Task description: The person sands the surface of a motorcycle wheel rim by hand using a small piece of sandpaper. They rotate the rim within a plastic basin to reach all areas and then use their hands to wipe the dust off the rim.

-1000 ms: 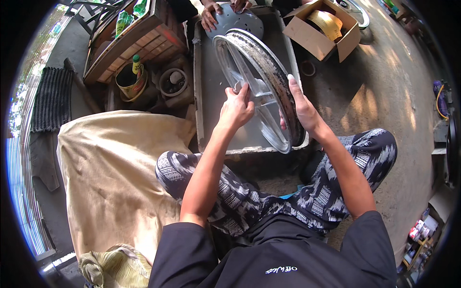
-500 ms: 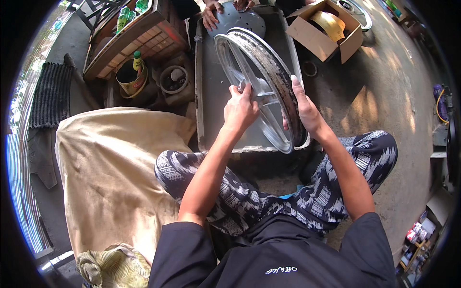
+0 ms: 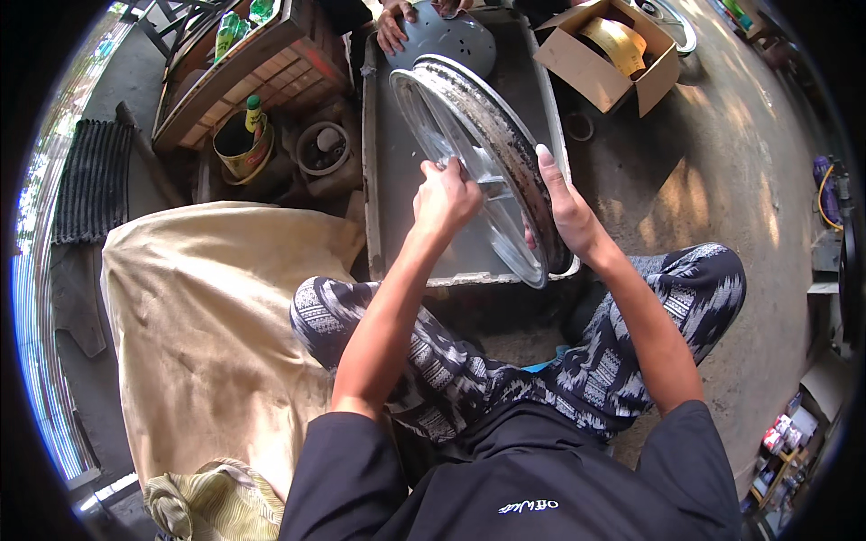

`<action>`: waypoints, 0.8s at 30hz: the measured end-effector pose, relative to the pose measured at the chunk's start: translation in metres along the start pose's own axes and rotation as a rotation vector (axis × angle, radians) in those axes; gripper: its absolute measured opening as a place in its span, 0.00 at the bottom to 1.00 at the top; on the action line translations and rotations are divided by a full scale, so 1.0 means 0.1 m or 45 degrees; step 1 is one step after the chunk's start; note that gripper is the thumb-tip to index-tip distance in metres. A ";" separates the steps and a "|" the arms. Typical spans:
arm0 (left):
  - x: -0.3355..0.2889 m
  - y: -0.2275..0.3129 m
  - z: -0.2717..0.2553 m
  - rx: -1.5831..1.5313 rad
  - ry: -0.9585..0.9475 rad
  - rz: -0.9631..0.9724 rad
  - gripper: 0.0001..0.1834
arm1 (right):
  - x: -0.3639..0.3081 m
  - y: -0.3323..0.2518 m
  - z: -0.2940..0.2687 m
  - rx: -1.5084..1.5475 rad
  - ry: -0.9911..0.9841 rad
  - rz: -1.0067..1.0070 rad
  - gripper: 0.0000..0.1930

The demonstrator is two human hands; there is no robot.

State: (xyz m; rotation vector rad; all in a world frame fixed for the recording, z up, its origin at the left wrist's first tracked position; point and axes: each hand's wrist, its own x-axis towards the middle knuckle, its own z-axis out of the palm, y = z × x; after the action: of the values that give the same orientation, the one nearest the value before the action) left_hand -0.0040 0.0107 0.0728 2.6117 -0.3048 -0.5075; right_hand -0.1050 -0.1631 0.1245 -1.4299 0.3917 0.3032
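A spoked metal wheel (image 3: 494,124) stands tilted over a grey trough (image 3: 451,280), its silvery spokes facing left. The outer face of its rim is stained dark and patchy. My right hand (image 3: 570,209) grips the rim on the right side, thumb stretched along the outside and fingertips showing behind the lower part. Near the wheel's middle, my left hand (image 3: 446,200) is closed, with its fingers against the spokes by the hub. Whatever is in those fingers is hidden.
Beyond the wheel, another person's hands (image 3: 394,25) hold a grey-blue dome with holes (image 3: 456,41). An open cardboard box (image 3: 586,72) with a golden curved part stands far right. At left are a wooden crate (image 3: 262,81), buckets (image 3: 323,149) and a tan cloth cover (image 3: 216,288).
The wheel's top has leaned slightly to the left. My left hand has shifted a little left at the spokes, and my right hand has moved slightly left with the rim.
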 end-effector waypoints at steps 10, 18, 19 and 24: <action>-0.04 -0.03 -0.01 -0.053 -0.013 -0.108 0.26 | 0.00 -0.01 0.00 -0.076 0.003 0.016 0.44; -0.05 -0.18 -0.08 -0.055 0.000 -0.130 0.27 | -0.02 -0.07 0.18 -0.176 -0.016 -0.055 0.48; -0.05 -0.21 -0.09 -0.074 0.015 -0.164 0.28 | -0.03 -0.06 0.20 -0.179 -0.005 -0.046 0.48; -0.17 -0.16 -0.08 0.044 -0.104 -0.067 0.30 | 0.00 -0.10 0.24 -0.209 0.021 -0.031 0.48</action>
State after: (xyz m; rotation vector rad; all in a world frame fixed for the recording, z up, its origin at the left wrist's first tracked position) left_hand -0.0143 0.0334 0.0771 2.6426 -0.2737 -0.6339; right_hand -0.0983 -0.1405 0.1359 -1.5981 0.3693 0.3093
